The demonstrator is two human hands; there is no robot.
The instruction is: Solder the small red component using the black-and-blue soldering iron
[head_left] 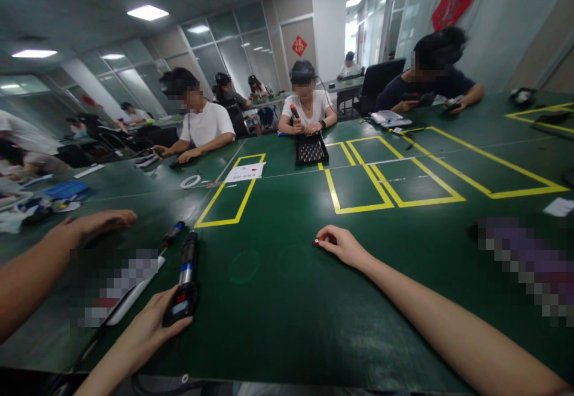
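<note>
My left hand is closed around the near end of a black cylindrical tool with a blue and silver band, at the lower left. A label and a red patch show near its base. Further right, my right hand pinches a tiny red and white piece just over the green table; its kind is too small to make out. Just beyond the black tool lies a screwdriver-like tool with a blue band.
A co-worker's hand reaches in from the left, near a white power strip, partly blurred out. Yellow tape outlines mark the table. Across it, a person works at a black tray. A paper sheet and tape roll lie left.
</note>
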